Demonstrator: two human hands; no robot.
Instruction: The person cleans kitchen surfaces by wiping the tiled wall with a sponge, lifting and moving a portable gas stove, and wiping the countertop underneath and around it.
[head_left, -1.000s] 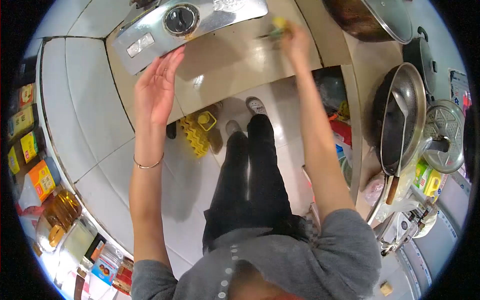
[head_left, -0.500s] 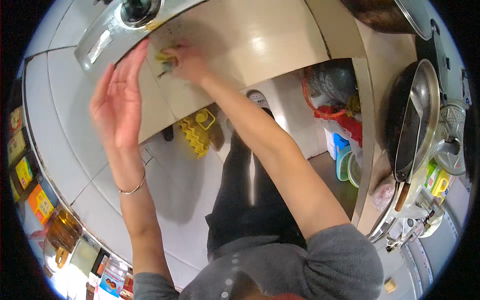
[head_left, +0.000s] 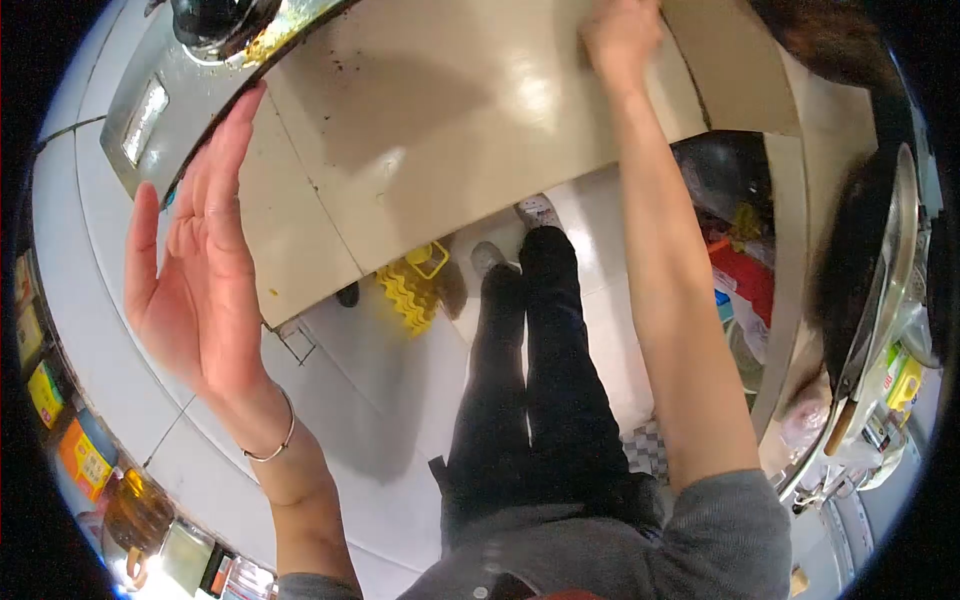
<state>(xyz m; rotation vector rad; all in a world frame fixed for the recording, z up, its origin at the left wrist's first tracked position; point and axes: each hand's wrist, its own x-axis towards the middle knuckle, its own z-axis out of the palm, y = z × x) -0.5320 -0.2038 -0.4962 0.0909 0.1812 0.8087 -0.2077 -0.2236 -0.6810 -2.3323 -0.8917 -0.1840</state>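
My left hand [head_left: 205, 275] is raised at the left, palm showing and fingers stretched out. Its fingertips are beside the front edge of a shiny gas stove [head_left: 145, 125]; whether they touch it I cannot tell. At the top of the view, my right hand [head_left: 622, 35] is over the far right part of the beige tiled counter [head_left: 430, 110], fingers curled and slightly blurred. Anything inside that hand is hidden. Dark crumbs lie on the counter near the stove, and yellowish grime [head_left: 285, 35] marks the stove around its burner [head_left: 215, 20].
A wok [head_left: 865, 300] stands at the right. Under the counter are a red bag [head_left: 745, 275] and other bagged items. A yellow egg tray [head_left: 405, 295] is on the floor near my feet. Bottles and packets, including an oil bottle [head_left: 135, 510], line the lower left edge.
My right hand has swept from beside the stove to the right across the counter. The yellow-green thing seen in it before is now hidden. My view has shifted; my left hand stays open.
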